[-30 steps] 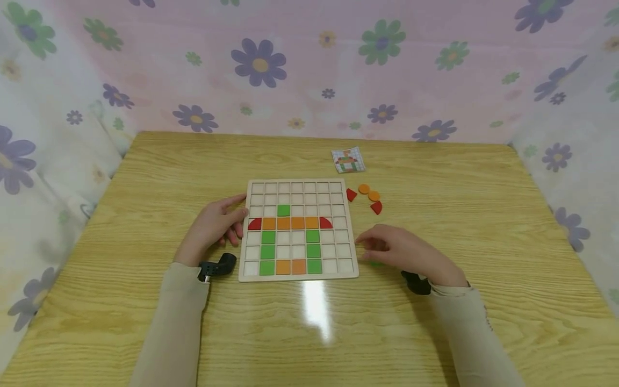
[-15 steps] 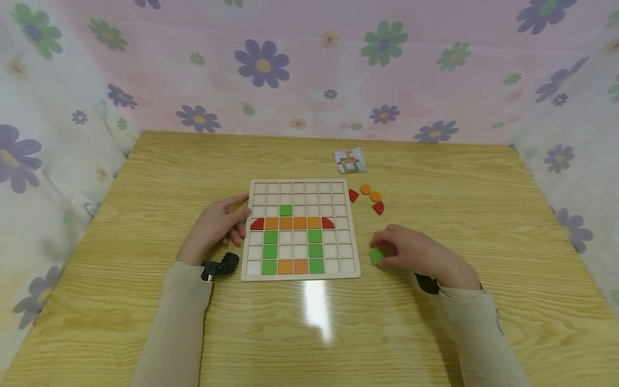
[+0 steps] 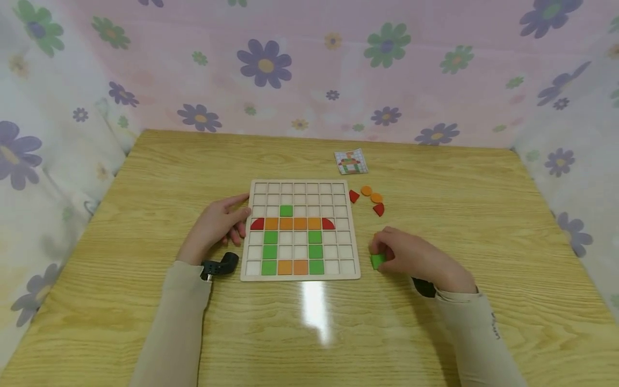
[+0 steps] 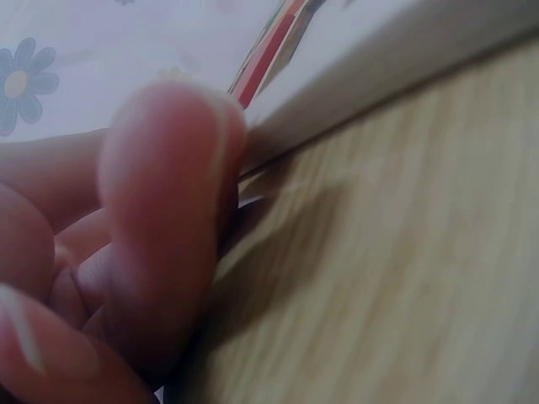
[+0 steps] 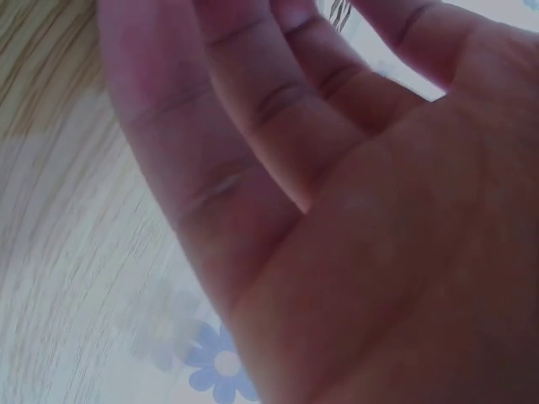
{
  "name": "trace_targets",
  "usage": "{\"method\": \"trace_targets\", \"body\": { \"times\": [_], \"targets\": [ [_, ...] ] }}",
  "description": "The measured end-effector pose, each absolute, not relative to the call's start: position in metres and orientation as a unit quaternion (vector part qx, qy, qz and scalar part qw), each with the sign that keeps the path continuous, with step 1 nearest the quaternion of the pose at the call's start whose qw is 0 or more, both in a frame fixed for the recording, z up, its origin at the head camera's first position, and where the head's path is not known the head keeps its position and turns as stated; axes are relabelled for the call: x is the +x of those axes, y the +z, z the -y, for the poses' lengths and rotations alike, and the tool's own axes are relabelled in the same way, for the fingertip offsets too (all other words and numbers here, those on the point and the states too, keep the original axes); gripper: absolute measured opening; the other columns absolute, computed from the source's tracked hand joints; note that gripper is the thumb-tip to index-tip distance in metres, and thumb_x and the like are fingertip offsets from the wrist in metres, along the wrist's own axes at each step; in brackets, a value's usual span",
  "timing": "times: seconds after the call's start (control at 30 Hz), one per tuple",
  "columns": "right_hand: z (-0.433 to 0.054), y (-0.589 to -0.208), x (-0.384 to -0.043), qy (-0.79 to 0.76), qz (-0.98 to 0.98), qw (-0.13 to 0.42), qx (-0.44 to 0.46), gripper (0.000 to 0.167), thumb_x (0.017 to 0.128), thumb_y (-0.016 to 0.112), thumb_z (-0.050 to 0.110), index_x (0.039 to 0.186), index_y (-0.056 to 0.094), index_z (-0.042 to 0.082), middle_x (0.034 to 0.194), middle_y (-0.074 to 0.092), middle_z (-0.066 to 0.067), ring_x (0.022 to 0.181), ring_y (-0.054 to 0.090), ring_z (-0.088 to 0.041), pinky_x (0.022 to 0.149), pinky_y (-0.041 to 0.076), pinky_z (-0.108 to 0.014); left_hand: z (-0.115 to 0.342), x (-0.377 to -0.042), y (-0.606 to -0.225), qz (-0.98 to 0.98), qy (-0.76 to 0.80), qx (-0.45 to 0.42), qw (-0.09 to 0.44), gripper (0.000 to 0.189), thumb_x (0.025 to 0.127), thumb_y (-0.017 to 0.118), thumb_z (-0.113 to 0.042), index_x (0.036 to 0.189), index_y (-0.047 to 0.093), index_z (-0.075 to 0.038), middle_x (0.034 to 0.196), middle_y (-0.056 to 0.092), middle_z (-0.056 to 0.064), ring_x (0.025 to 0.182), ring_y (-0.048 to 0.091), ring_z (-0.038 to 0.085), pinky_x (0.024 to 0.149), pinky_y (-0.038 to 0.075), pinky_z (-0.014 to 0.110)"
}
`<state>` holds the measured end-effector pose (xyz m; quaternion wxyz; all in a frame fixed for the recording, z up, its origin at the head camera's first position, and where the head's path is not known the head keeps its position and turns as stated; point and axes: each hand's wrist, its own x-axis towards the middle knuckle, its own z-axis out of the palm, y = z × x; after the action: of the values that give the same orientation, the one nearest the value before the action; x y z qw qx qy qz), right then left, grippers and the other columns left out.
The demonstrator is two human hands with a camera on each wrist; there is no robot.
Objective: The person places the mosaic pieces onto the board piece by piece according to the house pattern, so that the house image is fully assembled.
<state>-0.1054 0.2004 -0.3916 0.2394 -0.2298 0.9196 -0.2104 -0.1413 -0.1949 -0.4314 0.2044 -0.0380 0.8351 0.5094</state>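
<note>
Desk (image 3: 271, 333) carried gridded board (image 3: 301, 277), partly tiled; push at its left edge risked skewing it. Left hand (image 3: 217, 223): grip relaxed, fingers against that edge. Right hand (image 3: 411, 255): grip pinched green tile (image 3: 376, 262), just right of board — off-centre hold risked slip. Right-sleeve lettering (image 3: 495, 326) — too small to read.

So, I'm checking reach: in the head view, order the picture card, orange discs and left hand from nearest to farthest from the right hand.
1. Orange discs: just beyond the right hand.
2. Picture card: farther back, beyond the board.
3. Left hand: at the board's left edge.
</note>
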Motion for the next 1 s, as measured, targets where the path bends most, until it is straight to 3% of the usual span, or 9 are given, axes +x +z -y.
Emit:
{"method": "trace_targets", "body": {
  "times": [0.27, 0.47, 0.57, 0.87, 1.0],
  "targets": [
    [-0.198, -0.391, -0.107, -0.218, -0.913, 0.25, -0.236, 0.018, 0.078, 0.069, 0.014, 0.085, 0.054, 0.02, 0.076, 0.05, 0.006, 0.07, 0.045, -0.011, 0.063, 0.04, -0.027, 0.195, -0.141, -0.43, -0.835, 0.509, -0.04, 0.203, 0.052, 0.089, 0.051, -0.042, 0.137, 0.033, -0.034, 0.068, 0.061, 0.014, 0.053, 0.06, 0.029, 0.04, 0.041, 0.031],
    [-0.196, -0.39, -0.107, -0.217, -0.913, 0.248, -0.239, 0.02, 0.084, 0.064, 0.019, 0.102, 0.06, 0.025, 0.093, 0.056, 0.012, 0.081, 0.049, -0.01, 0.074, 0.042, -0.031, 0.196, -0.14, -0.431, -0.836, 0.508, -0.041, 0.206, 0.052, 0.089, 0.051, -0.043, 0.137, 0.033, -0.035, 0.068, 0.061, 0.014, 0.054, 0.06, 0.029, 0.041, 0.041, 0.031],
    [-0.193, -0.388, -0.108, -0.221, -0.914, 0.237, -0.244, 0.018, 0.085, 0.062, 0.022, 0.102, 0.062, 0.026, 0.096, 0.057, 0.012, 0.082, 0.049, -0.011, 0.076, 0.041, -0.032, 0.196, -0.141, -0.432, -0.835, 0.509, -0.039, 0.204, 0.052, 0.089, 0.051, -0.043, 0.137, 0.034, -0.035, 0.068, 0.061, 0.014, 0.054, 0.06, 0.029, 0.041, 0.041, 0.031],
    [-0.183, -0.385, -0.113, -0.224, -0.913, 0.233, -0.247, 0.015, 0.086, 0.061, 0.026, 0.101, 0.061, 0.026, 0.072, 0.05, 0.008, 0.067, 0.045, -0.011, 0.06, 0.038, -0.027, 0.196, -0.141, -0.433, -0.835, 0.51, -0.041, 0.204, 0.052, 0.088, 0.051, -0.043, 0.137, 0.034, -0.035, 0.068, 0.061, 0.014, 0.053, 0.06, 0.029, 0.04, 0.041, 0.031],
    [-0.178, -0.385, -0.116, -0.228, -0.915, 0.217, -0.253, 0.018, 0.085, 0.062, 0.027, 0.103, 0.061, 0.024, 0.071, 0.047, 0.005, 0.065, 0.044, -0.011, 0.059, 0.037, -0.027, 0.196, -0.142, -0.433, -0.834, 0.512, -0.04, 0.204, 0.052, 0.088, 0.051, -0.044, 0.136, 0.034, -0.036, 0.068, 0.061, 0.014, 0.054, 0.06, 0.029, 0.04, 0.041, 0.031]
  ]
}}
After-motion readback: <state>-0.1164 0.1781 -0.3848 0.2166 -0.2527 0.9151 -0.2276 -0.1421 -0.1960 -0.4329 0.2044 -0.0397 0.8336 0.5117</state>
